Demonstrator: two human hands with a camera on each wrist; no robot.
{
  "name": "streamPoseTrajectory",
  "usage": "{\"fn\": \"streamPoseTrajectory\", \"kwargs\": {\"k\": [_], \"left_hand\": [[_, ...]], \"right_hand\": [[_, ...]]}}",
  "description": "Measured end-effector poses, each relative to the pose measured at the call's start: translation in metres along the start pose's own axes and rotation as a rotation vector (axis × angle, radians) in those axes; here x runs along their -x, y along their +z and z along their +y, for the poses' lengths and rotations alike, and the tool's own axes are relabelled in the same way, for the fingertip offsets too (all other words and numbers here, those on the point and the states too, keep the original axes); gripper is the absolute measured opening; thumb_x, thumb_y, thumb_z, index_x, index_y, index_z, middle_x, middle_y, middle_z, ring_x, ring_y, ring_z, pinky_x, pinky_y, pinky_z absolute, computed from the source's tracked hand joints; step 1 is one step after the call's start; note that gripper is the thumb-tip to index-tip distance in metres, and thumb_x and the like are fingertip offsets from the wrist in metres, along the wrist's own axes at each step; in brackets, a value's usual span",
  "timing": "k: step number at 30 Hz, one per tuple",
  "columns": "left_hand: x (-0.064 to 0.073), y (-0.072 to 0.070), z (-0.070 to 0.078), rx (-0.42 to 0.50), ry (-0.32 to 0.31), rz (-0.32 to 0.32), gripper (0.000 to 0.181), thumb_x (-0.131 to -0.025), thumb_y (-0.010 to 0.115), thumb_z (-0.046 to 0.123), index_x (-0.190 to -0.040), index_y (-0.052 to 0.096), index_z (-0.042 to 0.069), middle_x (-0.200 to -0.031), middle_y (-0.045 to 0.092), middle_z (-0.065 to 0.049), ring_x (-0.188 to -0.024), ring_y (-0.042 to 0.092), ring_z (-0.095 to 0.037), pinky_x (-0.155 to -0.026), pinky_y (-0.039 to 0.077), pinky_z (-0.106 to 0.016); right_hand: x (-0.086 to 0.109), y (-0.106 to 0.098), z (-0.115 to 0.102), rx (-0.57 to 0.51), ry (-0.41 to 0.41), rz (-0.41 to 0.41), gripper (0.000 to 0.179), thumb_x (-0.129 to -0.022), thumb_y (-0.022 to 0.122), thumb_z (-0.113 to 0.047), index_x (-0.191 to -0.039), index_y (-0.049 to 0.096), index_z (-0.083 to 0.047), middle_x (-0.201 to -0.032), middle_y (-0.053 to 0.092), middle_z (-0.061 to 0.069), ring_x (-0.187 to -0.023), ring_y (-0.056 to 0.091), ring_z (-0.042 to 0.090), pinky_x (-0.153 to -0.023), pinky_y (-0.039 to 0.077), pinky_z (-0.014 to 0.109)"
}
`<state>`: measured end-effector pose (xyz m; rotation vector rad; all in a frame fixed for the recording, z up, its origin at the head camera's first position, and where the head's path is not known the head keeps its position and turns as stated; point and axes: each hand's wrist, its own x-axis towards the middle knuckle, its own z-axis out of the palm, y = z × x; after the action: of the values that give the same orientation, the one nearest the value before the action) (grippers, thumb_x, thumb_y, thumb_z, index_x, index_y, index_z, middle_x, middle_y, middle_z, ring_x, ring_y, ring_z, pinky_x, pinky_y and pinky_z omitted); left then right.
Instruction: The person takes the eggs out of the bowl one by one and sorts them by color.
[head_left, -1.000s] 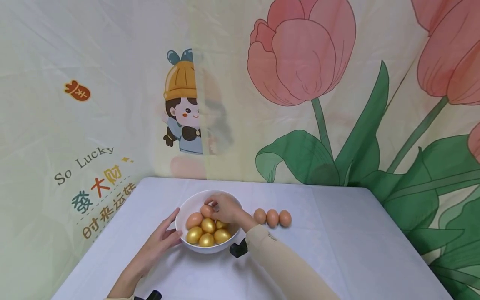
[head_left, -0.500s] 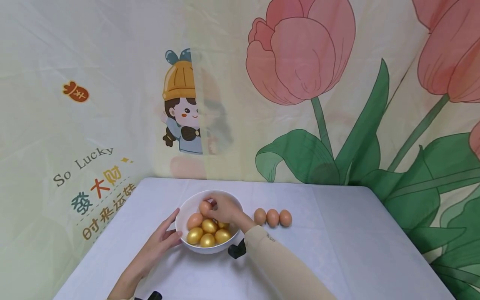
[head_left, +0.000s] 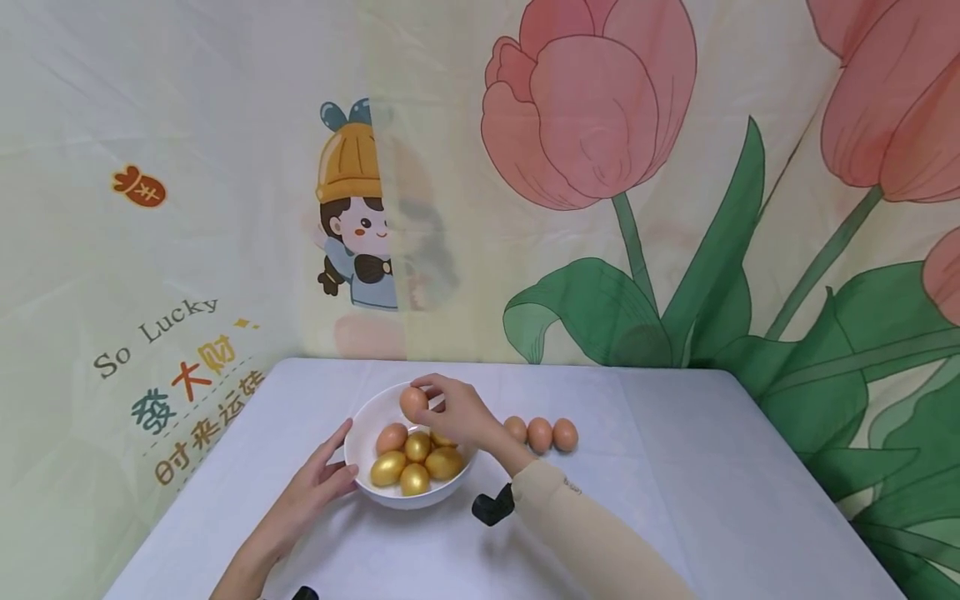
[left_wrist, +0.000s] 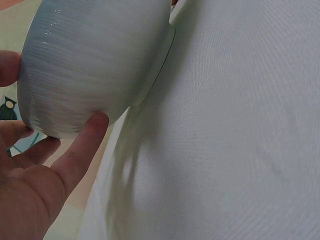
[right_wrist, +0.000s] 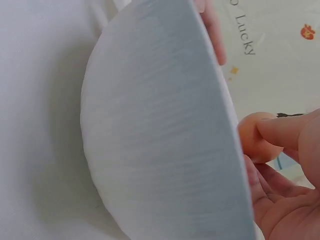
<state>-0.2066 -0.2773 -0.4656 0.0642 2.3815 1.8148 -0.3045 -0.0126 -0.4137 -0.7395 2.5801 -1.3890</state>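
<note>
My right hand [head_left: 461,412] pinches a brown egg [head_left: 413,404] between thumb and fingers, above the far side of a white bowl [head_left: 408,502]. In the right wrist view that egg [right_wrist: 257,137] shows past the bowl's rim. Inside the bowl lie another brown egg [head_left: 392,438] and several golden eggs [head_left: 387,469], one partly behind the right hand. Against the bowl's left outer wall rests my left hand [head_left: 313,483], its fingers spread. The left wrist view has its fingertips [left_wrist: 98,120] touching the bowl's outside.
Three brown eggs [head_left: 540,435] stand in a row right of the bowl, the nearest partly behind the right wrist. A white cloth covers the table [head_left: 637,517]. Behind it hangs a printed backdrop [head_left: 588,117] with tulips.
The right hand has lifted the brown egg up from among the others toward the bowl's far rim. The left hand has stayed at the bowl's side.
</note>
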Motion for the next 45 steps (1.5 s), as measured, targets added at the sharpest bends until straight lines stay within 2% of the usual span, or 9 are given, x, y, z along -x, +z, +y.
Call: {"fn": "streamPoseTrajectory", "kwargs": {"k": [12,19,26,32,41,45], "left_hand": [[0.000,0.000,-0.003,-0.001,0.015,-0.010,0.080,-0.108,0.063,0.024,-0.172,0.017,0.023,-0.176,0.010,-0.022,-0.147,0.047,-0.047,-0.105,0.059,-0.035],[0.001,-0.001,-0.005,-0.021,-0.019,0.007,0.081,-0.107,0.064,0.025,-0.172,0.017,0.024,-0.177,0.010,-0.020,-0.146,0.048,-0.046,-0.104,0.060,-0.037],[0.001,-0.002,-0.006,-0.002,0.021,-0.010,0.080,-0.108,0.063,0.024,-0.172,0.017,0.023,-0.177,0.008,-0.020,-0.147,0.045,-0.047,-0.105,0.059,-0.035],[-0.001,-0.001,-0.004,-0.015,0.011,-0.004,0.079,-0.108,0.063,0.025,-0.172,0.017,0.024,-0.178,0.008,-0.019,-0.148,0.045,-0.047,-0.105,0.060,-0.037],[-0.001,0.001,-0.002,-0.021,-0.010,0.001,0.080,-0.108,0.063,0.024,-0.172,0.016,0.023,-0.178,0.007,-0.019,-0.148,0.045,-0.047,-0.105,0.060,-0.036],[0.000,0.001,-0.002,-0.025,-0.010,0.006,0.080,-0.108,0.063,0.025,-0.172,0.016,0.024,-0.177,0.008,-0.019,-0.148,0.045,-0.046,-0.105,0.060,-0.036]], "right_hand": [[0.030,-0.032,0.000,-0.089,0.010,0.033,0.049,-0.099,0.078,-0.032,-0.146,0.063,-0.028,-0.136,0.067,-0.008,-0.100,0.070,0.014,-0.088,0.062,0.032],[0.046,-0.051,0.006,-0.120,0.042,0.047,0.054,-0.097,0.079,-0.041,-0.147,0.062,-0.032,-0.141,0.065,-0.008,-0.106,0.069,0.016,-0.091,0.061,0.034],[0.058,-0.070,0.020,-0.134,0.109,0.090,0.051,-0.095,0.082,-0.039,-0.143,0.063,-0.035,-0.138,0.065,-0.007,-0.103,0.069,0.018,-0.088,0.062,0.035],[0.072,-0.093,0.040,-0.110,0.171,0.135,0.053,-0.094,0.082,-0.040,-0.143,0.063,-0.034,-0.136,0.065,-0.005,-0.104,0.068,0.019,-0.083,0.062,0.034],[0.105,-0.130,0.078,-0.023,0.191,0.168,0.052,-0.100,0.075,-0.035,-0.147,0.060,-0.022,-0.141,0.064,0.002,-0.119,0.062,0.028,-0.095,0.058,0.038],[0.119,-0.146,0.094,0.019,0.212,0.186,0.059,-0.100,0.075,-0.038,-0.152,0.056,-0.017,-0.143,0.061,0.008,-0.120,0.061,0.030,-0.096,0.057,0.040]]}}
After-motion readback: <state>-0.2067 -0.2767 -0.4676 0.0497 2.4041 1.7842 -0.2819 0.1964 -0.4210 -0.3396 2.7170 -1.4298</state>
